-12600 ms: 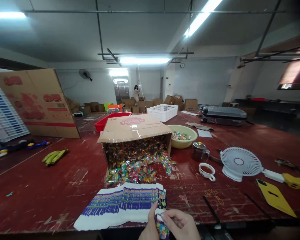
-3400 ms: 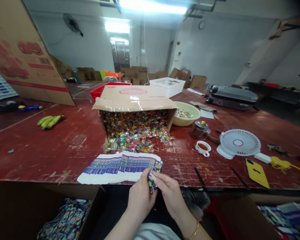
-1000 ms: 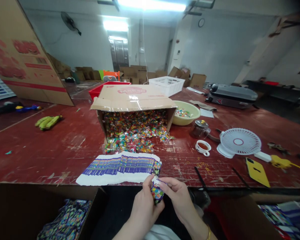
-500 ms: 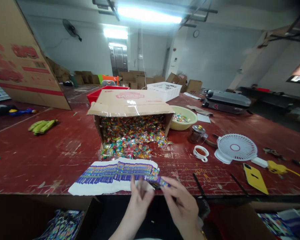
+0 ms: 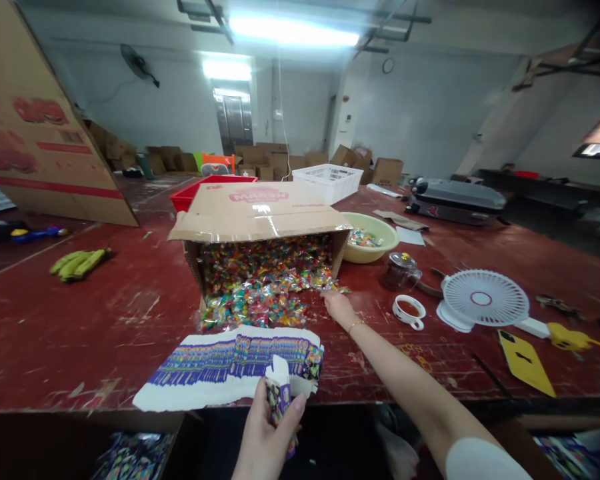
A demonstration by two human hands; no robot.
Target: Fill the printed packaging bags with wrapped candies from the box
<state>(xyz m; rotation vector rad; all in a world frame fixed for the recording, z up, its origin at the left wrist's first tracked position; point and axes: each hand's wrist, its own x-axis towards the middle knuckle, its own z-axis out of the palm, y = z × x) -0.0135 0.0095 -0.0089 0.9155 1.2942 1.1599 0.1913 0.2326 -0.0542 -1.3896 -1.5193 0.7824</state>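
Note:
My left hand (image 5: 270,423) is closed around a small purple printed carton (image 5: 279,393), whose white end flap stands up. It is held just off the table's front edge. My right hand (image 5: 339,308) reaches forward to the right edge of a heap of clear-wrapped colourful candy packets (image 5: 260,300). Its fingers are bent and closed at a candy packet there, partly hidden by the hand. The heap spills out of a cardboard box (image 5: 260,210) lying on its side. In front of it, a fanned row of flat purple cartons (image 5: 235,357) lies overlapping on the table.
To the right are a yellow bowl (image 5: 367,247), a glass teapot (image 5: 399,270), a tea cup (image 5: 409,311), a white fan (image 5: 483,299) and a yellow phone (image 5: 526,361). Bananas (image 5: 80,264) lie left. Filled boxes of printed packs (image 5: 133,457) stand below the table edge.
My right hand has left the cartons and reached forward to the candy heap. My left hand now holds one carton upright with its flap open. The view has shifted slightly.

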